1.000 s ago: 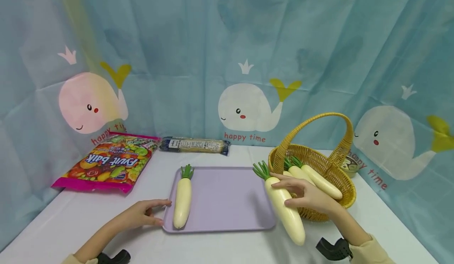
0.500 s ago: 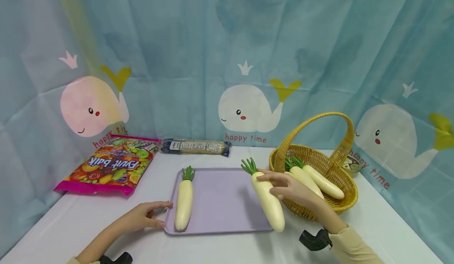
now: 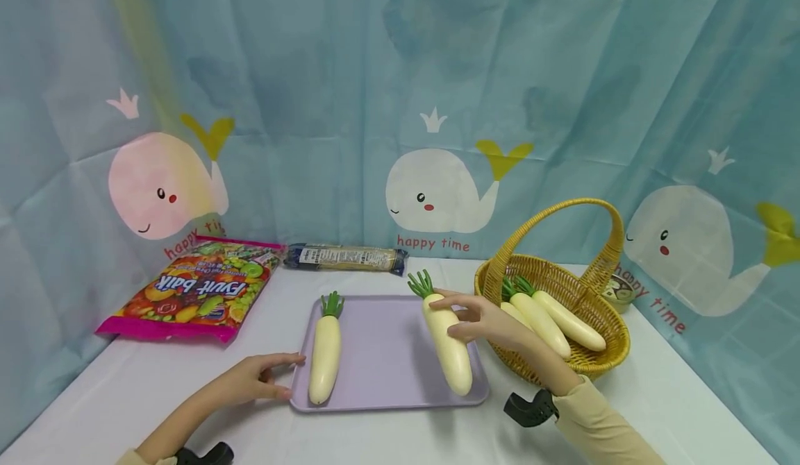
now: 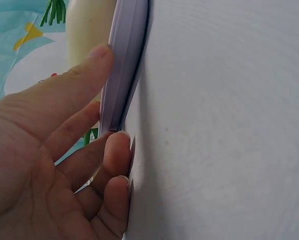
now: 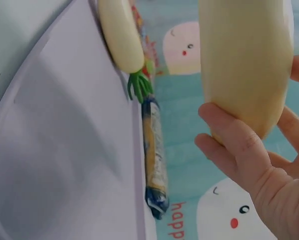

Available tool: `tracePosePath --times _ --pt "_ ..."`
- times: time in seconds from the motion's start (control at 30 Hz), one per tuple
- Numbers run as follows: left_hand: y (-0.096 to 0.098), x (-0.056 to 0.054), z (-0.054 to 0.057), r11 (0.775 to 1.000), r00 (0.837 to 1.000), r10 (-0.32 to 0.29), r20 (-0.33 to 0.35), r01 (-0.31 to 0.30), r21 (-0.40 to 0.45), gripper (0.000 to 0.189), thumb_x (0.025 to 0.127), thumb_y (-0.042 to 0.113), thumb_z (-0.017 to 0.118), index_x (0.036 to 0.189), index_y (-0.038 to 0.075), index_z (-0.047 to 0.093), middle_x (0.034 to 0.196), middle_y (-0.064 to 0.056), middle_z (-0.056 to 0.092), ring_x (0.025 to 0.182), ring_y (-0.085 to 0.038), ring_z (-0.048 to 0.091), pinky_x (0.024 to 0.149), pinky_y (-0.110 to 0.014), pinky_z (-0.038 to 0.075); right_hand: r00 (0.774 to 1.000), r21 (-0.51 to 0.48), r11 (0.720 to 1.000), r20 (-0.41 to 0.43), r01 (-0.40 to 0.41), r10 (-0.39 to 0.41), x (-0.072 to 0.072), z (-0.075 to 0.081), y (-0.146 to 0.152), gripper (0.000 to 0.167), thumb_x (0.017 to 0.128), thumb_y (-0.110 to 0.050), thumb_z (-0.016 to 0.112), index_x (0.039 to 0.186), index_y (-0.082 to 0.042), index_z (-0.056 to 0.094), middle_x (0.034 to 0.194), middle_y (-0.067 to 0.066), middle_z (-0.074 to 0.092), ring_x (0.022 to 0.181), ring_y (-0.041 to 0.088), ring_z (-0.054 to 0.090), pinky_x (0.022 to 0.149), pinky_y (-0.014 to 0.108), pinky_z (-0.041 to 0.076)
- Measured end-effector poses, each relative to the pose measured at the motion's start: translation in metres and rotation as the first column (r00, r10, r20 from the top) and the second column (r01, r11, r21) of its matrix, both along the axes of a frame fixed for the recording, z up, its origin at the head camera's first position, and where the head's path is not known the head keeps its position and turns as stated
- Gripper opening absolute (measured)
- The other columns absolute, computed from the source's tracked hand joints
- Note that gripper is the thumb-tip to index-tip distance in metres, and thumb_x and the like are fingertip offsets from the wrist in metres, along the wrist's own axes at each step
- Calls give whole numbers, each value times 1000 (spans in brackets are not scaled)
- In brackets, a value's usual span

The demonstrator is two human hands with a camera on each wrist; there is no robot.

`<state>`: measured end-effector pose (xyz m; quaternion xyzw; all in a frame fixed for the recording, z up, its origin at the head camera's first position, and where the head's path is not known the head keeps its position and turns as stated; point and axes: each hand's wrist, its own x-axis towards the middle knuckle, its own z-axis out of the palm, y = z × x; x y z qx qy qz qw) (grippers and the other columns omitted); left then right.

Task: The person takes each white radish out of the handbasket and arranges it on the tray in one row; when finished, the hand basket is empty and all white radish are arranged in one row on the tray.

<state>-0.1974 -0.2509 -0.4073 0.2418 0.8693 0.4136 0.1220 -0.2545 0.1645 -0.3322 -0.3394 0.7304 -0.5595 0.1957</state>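
Note:
In the head view my right hand (image 3: 481, 323) holds a white radish (image 3: 448, 347) with green leaves, its thumb and fingers about the upper part. The radish is tilted, over the right part of the lavender tray (image 3: 381, 361). Another white radish (image 3: 324, 361) lies along the tray's left side, leaves toward the back. My left hand (image 3: 250, 379) touches the tray's left edge with thumb and index finger; in the left wrist view its other fingers are bent near the tabletop. The right wrist view shows fingers around the held radish (image 5: 244, 60).
Right of the tray stands a wicker basket (image 3: 609, 319) with a tall handle and several radishes (image 3: 569, 319). A round tin (image 3: 619, 291) sits behind it. At the back left lie a fruit candy bag (image 3: 194, 288) and a long wrapped package (image 3: 345, 257), before a whale-print curtain (image 3: 312, 173).
My right hand has carried the radish leftward from in front of the basket to over the tray's right part. The left hand has stayed at the tray's edge.

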Motion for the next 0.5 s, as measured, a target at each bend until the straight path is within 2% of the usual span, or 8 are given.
tracePosePath --times 0.13,0.2,0.37,0.5 --pt "0 0 -1 1000 1000 -14 5 14 24 55 79 24 68 122 -5 49 70 1 45 55 -5 37 49 -21 31 1000 -3 1000 3 0 0 -1 -3 -12 44 83 -9 64 124 -2 52 145 12 18 98 19 51 66 31 45" --pt "-1 0 -1 1000 1000 -14 6 13 25 55 79 24 68 123 -5 49 71 0 45 55 -4 37 49 -21 31 1000 2 1000 -3 5 -5 -1 -3 -18 44 83 -11 64 124 -3 52 145 11 18 97 18 52 66 31 45" --pt "-1 0 0 1000 1000 -5 11 5 9 56 79 25 68 123 -4 49 69 0 45 54 -5 37 49 -21 31 1000 4 1000 3 1 -1 -1 -4 -33 45 82 -12 66 124 -4 53 145 11 18 110 24 48 72 38 47" --pt "1 1 2 1000 1000 0 20 0 -1 56 79 26 68 123 -4 49 69 -1 45 54 -5 37 49 -21 30 1000 -23 1000 20 -13 14 -2 -7 -43 44 81 -10 66 122 -2 54 144 13 19 112 27 46 72 40 47"
